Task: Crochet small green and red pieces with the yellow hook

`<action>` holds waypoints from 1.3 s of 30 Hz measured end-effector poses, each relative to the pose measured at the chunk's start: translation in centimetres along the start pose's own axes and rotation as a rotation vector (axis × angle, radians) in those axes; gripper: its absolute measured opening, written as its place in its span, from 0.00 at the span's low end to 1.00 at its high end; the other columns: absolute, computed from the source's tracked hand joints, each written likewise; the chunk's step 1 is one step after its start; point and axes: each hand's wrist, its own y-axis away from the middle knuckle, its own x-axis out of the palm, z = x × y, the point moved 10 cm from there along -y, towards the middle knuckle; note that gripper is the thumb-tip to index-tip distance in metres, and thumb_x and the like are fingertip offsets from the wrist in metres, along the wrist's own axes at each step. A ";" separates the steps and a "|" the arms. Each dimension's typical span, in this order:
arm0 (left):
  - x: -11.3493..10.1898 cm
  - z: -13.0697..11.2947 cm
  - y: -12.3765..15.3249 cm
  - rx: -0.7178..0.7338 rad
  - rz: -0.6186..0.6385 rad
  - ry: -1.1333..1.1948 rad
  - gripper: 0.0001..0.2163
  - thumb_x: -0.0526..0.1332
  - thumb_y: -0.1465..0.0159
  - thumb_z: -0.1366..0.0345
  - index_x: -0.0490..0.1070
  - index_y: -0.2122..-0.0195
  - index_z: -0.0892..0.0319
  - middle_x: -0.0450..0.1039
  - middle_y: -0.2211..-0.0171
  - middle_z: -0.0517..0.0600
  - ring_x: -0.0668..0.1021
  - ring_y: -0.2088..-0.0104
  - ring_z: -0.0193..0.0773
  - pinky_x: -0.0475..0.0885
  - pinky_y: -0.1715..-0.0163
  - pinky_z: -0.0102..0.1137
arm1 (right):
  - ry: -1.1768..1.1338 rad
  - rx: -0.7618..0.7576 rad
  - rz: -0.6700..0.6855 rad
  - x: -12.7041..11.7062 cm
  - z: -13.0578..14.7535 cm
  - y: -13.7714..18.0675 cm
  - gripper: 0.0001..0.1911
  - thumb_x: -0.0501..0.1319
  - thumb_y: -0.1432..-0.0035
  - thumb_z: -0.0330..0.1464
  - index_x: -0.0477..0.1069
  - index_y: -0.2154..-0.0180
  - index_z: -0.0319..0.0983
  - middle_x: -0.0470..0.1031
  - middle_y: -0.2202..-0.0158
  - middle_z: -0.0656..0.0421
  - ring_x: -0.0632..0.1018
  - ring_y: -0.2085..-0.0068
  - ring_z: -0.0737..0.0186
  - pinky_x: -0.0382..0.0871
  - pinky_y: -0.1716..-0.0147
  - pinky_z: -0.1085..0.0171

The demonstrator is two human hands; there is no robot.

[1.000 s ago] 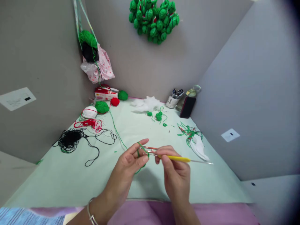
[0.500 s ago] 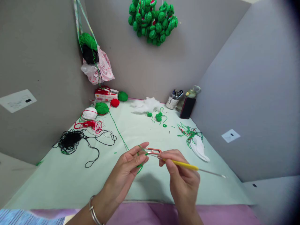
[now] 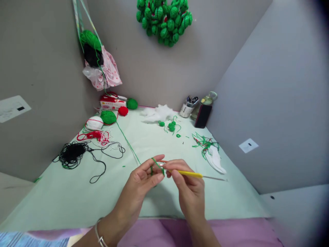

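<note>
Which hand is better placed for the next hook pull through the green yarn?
Probably the right hand: it grips the yellow-handled hook, whose front end reaches the green yarn. The left hand looks occupied, with that yarn strung across it.

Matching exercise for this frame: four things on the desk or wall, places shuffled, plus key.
Things
1. Crochet hook
2. Green strand
3. Black yarn
4. Green bunch

Places
A. Lying in a loose tangle on the left side of the table
B. Hanging against the back wall
C. Held in the right hand
D. Running across the table to the left hand

Pairs: 1-C, 2-D, 3-A, 4-B
</note>
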 end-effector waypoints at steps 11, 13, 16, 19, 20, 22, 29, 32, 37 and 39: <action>0.5 1.5 -0.5 -0.133 0.015 0.180 0.20 0.78 0.44 0.62 0.84 0.51 0.57 0.81 0.61 0.52 0.78 0.57 0.40 0.69 0.49 0.34 | 0.417 -0.356 0.061 1.2 2.5 1.7 0.21 0.60 0.33 0.21 0.79 0.46 0.46 0.83 0.56 0.52 0.83 0.55 0.56 0.81 0.59 0.57; 0.1 1.6 -0.4 -0.156 -0.014 0.166 0.20 0.78 0.44 0.64 0.84 0.50 0.57 0.79 0.63 0.50 0.77 0.61 0.37 0.69 0.51 0.32 | 0.262 -0.184 -0.019 -0.3 1.4 1.0 0.16 0.59 0.31 0.22 0.81 0.52 0.45 0.82 0.61 0.55 0.81 0.62 0.59 0.79 0.64 0.60; -0.5 0.1 -0.3 0.010 -0.083 0.072 0.25 0.78 0.43 0.65 0.81 0.43 0.53 0.75 0.68 0.45 0.74 0.65 0.34 0.68 0.56 0.29 | 0.154 -0.071 -0.045 -0.5 0.7 0.6 0.14 0.58 0.30 0.25 0.81 0.56 0.45 0.81 0.64 0.57 0.79 0.67 0.61 0.76 0.69 0.61; 0.2 0.1 -0.3 0.031 -0.038 0.090 0.28 0.77 0.42 0.64 0.78 0.40 0.52 0.78 0.65 0.46 0.75 0.60 0.37 0.67 0.52 0.31 | 0.343 -0.254 0.034 1.0 2.0 1.1 0.18 0.61 0.33 0.22 0.81 0.50 0.46 0.82 0.57 0.53 0.83 0.56 0.55 0.79 0.60 0.57; 0.5 0.8 -0.4 -0.028 -0.002 0.121 0.27 0.77 0.42 0.64 0.79 0.41 0.54 0.79 0.62 0.48 0.76 0.59 0.38 0.68 0.51 0.32 | 0.394 -0.311 0.038 1.2 2.4 1.3 0.19 0.62 0.35 0.21 0.81 0.49 0.46 0.83 0.56 0.52 0.83 0.54 0.54 0.79 0.58 0.56; 0.8 1.6 -0.4 -0.128 0.043 0.169 0.23 0.77 0.43 0.64 0.82 0.45 0.56 0.79 0.60 0.50 0.76 0.59 0.38 0.68 0.50 0.33 | 0.352 -0.294 -0.022 0.2 2.2 1.3 0.18 0.61 0.34 0.21 0.82 0.51 0.45 0.82 0.59 0.54 0.82 0.58 0.57 0.78 0.61 0.58; 0.7 0.1 -0.1 -0.023 0.034 0.025 0.23 0.79 0.44 0.63 0.83 0.47 0.52 0.73 0.70 0.44 0.71 0.67 0.32 0.67 0.59 0.29 | -0.027 0.043 -0.039 -0.7 -0.5 -0.1 0.10 0.62 0.30 0.32 0.83 0.62 0.42 0.82 0.66 0.55 0.80 0.66 0.60 0.75 0.70 0.62; 0.9 0.1 -0.1 0.002 0.022 -0.007 0.23 0.79 0.44 0.61 0.83 0.47 0.52 0.75 0.69 0.45 0.72 0.66 0.34 0.66 0.61 0.30 | 0.086 -0.025 0.026 0.6 0.1 0.3 0.11 0.61 0.30 0.27 0.82 0.57 0.45 0.85 0.62 0.55 0.83 0.57 0.57 0.80 0.61 0.59; 0.5 0.6 -0.6 -0.027 -0.010 0.101 0.22 0.78 0.43 0.62 0.82 0.47 0.55 0.79 0.65 0.48 0.75 0.62 0.36 0.68 0.54 0.31 | 0.459 -0.380 0.106 1.9 2.5 2.0 0.23 0.61 0.34 0.20 0.78 0.44 0.46 0.83 0.53 0.51 0.83 0.52 0.54 0.80 0.55 0.54; 0.6 1.2 -0.8 -0.097 0.022 0.158 0.22 0.78 0.43 0.62 0.82 0.47 0.57 0.79 0.62 0.50 0.75 0.63 0.35 0.68 0.54 0.32 | 0.457 -0.397 0.084 1.3 2.7 1.9 0.22 0.61 0.34 0.19 0.79 0.45 0.45 0.83 0.53 0.51 0.82 0.54 0.55 0.80 0.56 0.55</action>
